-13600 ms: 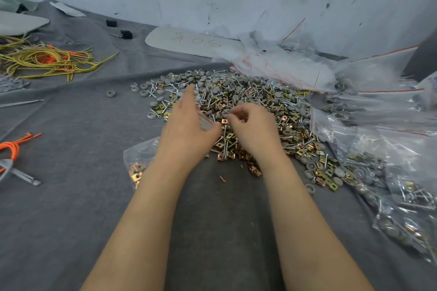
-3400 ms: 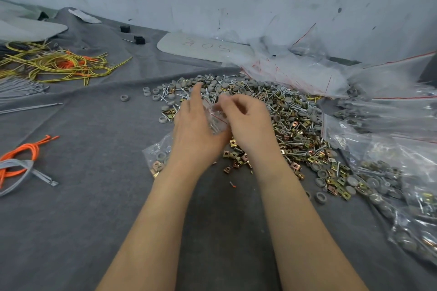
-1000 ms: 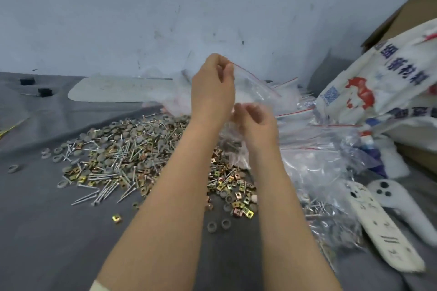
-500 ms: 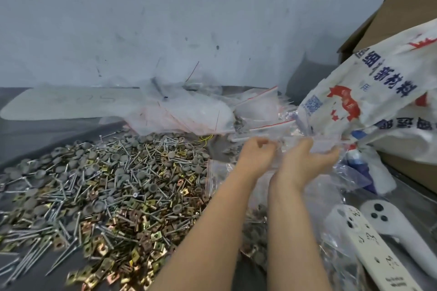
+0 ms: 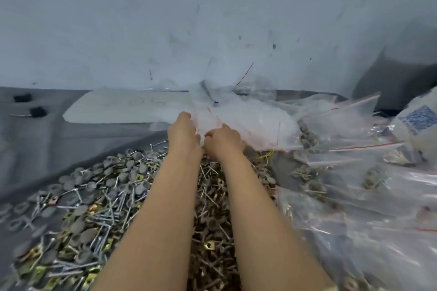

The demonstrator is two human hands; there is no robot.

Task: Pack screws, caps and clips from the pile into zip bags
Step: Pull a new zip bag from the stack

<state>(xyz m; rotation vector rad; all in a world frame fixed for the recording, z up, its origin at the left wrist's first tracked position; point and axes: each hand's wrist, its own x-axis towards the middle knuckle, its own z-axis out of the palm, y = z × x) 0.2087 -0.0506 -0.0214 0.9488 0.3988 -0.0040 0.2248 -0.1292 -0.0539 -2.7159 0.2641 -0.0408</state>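
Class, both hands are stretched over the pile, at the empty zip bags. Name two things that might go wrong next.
One: the empty zip bags lie in a loose heap, so the left hand and right hand may drag out several together. Two: both forearms hang low over the pile; drawing back might scatter screws onto the grey cloth.

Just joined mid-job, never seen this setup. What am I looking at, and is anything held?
No machine: a person's bare hands, filmed by one head-worn camera looking forward and down. The left hand and right hand reach onto a heap of empty zip bags by the wall. Under the forearms lies the pile of screws, grey caps and brassy clips on grey cloth. Filled bags lie at the right. Whether either hand grips a bag is too blurred to tell.
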